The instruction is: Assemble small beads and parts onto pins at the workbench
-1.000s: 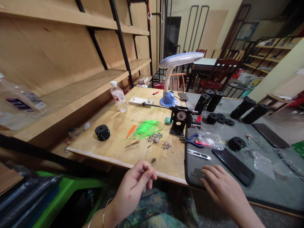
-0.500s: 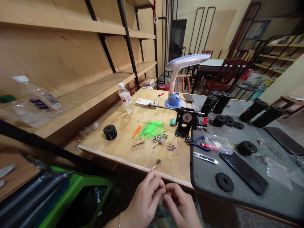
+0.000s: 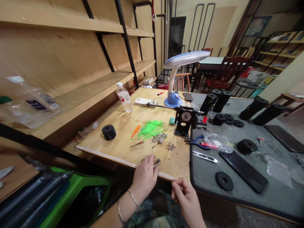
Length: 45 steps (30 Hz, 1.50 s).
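Observation:
My left hand [image 3: 144,175] rests at the front edge of the wooden board [image 3: 123,145], its fingertips touching a small brush-like tuft [image 3: 157,162] that lies there; the fingers are curled together. Just off the board's edge, over my lap, my right hand [image 3: 185,197] hovers with thumb and fingers pinched; what they hold is too small to name. A ruler strip runs along the board's edge under the left hand.
On the board lie green strands [image 3: 150,128], a bead pile [image 3: 159,136], an orange tool [image 3: 135,131] and a black spool [image 3: 108,132]. A black winder [image 3: 186,120], lamp [image 3: 177,79], bottle [image 3: 123,96], snips [image 3: 204,155], pliers [image 3: 198,143], phone [image 3: 244,172] and black discs [image 3: 224,181] stand around.
My two hands were together in front of me; the left has reached forward onto the board to the tuft, and the right has stayed low over my lap.

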### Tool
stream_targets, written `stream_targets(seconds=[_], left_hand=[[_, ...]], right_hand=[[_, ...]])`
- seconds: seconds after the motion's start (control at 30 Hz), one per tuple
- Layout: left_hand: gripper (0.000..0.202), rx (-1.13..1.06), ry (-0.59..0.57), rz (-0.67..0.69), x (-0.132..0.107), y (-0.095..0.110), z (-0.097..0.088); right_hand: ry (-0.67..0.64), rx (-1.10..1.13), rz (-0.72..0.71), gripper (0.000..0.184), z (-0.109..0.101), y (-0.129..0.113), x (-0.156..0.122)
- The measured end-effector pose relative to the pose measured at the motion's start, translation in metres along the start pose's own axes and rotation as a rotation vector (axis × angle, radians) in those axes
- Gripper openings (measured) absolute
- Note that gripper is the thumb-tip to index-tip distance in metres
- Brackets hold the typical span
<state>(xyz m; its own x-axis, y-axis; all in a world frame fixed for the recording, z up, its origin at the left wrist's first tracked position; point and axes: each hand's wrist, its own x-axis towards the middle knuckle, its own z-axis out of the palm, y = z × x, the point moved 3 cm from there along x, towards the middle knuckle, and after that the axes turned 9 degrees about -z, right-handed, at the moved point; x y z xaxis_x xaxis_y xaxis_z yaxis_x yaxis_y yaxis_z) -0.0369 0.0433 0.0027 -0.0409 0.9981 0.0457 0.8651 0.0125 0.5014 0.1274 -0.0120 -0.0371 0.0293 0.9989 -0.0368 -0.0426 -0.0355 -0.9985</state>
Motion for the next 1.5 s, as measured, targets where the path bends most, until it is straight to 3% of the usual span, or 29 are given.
stream_targets(seconds=[0.1,0.2,0.37,0.53,0.83,1.07,1.27,1.5], left_hand=[[0.023,-0.077,-0.060,-0.039,0.007,-0.001,0.006],[0.025,-0.357,-0.148,-0.071,0.005,-0.003,0.007],[0.019,-0.976,-0.512,-0.265,-0.023,-0.002,0.013],[0.027,-1.176,-0.724,-0.505,-0.053,0.001,0.028],[0.029,-1.267,-0.849,-0.607,-0.068,0.007,0.042],[0.028,-1.193,-0.788,-0.588,-0.068,0.005,0.045],[0.032,-1.094,-0.731,-0.481,-0.067,0.007,0.043],[0.038,-1.081,-0.727,-0.434,-0.067,0.008,0.044]], right_hand=[[0.014,0.027,0.027,0.044,0.000,0.001,-0.001],[0.036,0.060,0.056,0.046,0.000,-0.001,-0.003],[0.064,0.124,0.078,0.047,-0.001,-0.003,-0.007],[0.053,0.160,0.138,0.048,-0.001,0.004,-0.008],[-0.032,0.211,0.242,0.051,0.008,0.015,-0.012],[-0.032,0.174,0.216,0.049,0.007,0.018,-0.015],[-0.017,0.097,0.147,0.048,0.007,0.017,-0.016],[0.001,0.108,0.146,0.047,0.008,0.019,-0.016]])
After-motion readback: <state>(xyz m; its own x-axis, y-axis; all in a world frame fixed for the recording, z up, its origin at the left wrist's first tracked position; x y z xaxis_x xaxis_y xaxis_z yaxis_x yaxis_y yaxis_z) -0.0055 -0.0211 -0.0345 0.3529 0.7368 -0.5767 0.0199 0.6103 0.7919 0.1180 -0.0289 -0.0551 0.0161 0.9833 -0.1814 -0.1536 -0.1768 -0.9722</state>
